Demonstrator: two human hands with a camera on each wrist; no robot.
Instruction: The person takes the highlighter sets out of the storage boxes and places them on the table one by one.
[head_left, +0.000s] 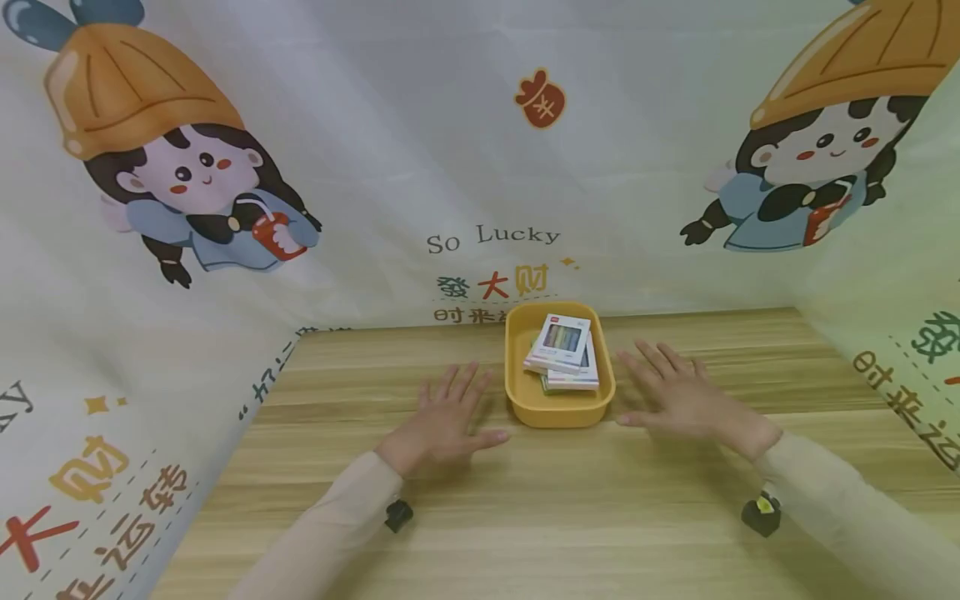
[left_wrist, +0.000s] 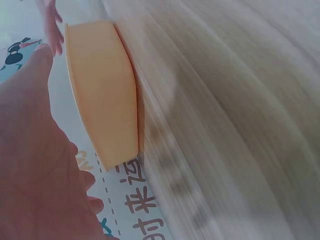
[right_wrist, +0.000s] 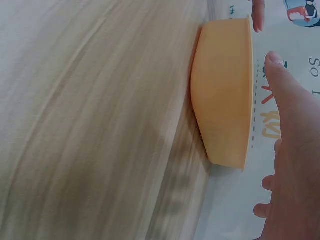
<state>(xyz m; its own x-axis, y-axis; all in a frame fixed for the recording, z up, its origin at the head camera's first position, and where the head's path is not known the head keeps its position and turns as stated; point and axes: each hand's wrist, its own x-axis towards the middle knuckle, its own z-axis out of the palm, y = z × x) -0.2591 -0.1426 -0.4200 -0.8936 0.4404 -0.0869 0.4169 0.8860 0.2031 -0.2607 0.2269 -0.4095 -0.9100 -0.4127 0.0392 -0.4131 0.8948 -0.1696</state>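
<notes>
Though close beside the yellow tub, left grip and right grip both wide-spread and empty.

The yellow basket stands upright with its top open, and inside this basket a flat white box with coloured print lies askew upon another white box, partly covering it, toward the basket's right side.

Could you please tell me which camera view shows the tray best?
The head view: it shows the tray unobstructed from above, with its rim, its inside and the boxes lying in it. The left and right wrist views show only its plain outer wall and rim edge from the side; the inside is hidden.
</notes>
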